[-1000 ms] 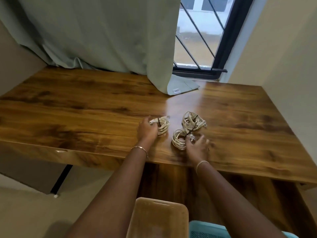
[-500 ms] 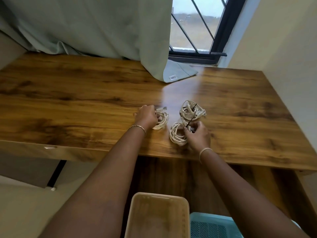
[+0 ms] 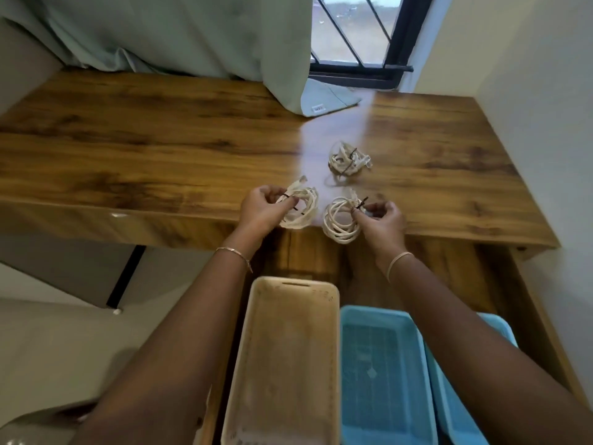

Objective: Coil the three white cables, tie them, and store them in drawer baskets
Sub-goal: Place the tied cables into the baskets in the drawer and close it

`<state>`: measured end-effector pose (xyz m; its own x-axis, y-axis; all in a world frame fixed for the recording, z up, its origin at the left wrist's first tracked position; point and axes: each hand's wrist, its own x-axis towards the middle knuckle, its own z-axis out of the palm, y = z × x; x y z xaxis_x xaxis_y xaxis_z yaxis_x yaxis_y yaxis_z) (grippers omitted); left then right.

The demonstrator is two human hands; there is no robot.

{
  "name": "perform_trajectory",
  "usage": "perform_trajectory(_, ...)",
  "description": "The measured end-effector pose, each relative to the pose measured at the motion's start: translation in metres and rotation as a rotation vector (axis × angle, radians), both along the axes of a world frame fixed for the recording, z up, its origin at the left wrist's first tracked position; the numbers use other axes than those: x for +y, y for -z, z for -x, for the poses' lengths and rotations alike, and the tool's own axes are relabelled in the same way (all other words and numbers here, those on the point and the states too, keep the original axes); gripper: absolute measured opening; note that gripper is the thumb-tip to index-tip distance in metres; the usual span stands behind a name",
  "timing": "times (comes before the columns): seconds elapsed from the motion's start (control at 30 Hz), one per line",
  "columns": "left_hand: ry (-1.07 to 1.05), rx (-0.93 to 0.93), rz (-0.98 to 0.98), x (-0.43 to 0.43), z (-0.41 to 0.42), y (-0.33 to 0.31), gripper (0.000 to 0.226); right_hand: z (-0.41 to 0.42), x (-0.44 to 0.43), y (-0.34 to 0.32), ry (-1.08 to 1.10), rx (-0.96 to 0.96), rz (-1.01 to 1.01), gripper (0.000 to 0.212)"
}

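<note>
Pinching coils (image 3: 304,214) at the desk edge (image 3: 179,228): left hand (image 3: 260,211), right hand (image 3: 382,220).

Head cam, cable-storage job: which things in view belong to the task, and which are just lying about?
Job:
- left hand gripping first coil
- right hand pinching second coil
- third coil, tied, on the table
- beige basket
- blue basket

Lying about:
- curtain
- window
</note>
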<state>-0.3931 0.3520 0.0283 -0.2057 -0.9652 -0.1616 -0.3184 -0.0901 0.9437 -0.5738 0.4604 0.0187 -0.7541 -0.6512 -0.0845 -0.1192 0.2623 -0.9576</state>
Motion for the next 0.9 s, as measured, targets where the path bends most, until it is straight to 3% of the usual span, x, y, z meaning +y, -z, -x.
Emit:
perform_trajectory(0.27,-0.031,0.000,-0.183,0.145,-0.044,0.022,0.022,-0.018,0.127,0.019,0.002,-0.104,-0.096,0.028)
perform_trajectory(0.4,-0.040,-0.129,-0.212,0.196,-0.069,0.052,0.026,-0.027,0.185,0.046,-0.016,-0.093,-0.184,0.027)
perform_trajectory(0.6,0.070,-0.412,-0.115,0.235,-0.085,0.085,0.024,-0.043,0.229,0.086,-0.160,0.046,-0.410,0.033)
perform_trajectory(0.9,0.204,-0.616,0.013,0.239,-0.090,0.112,0.025,-0.053,0.230,0.103,-0.253,0.238,-0.562,0.029)
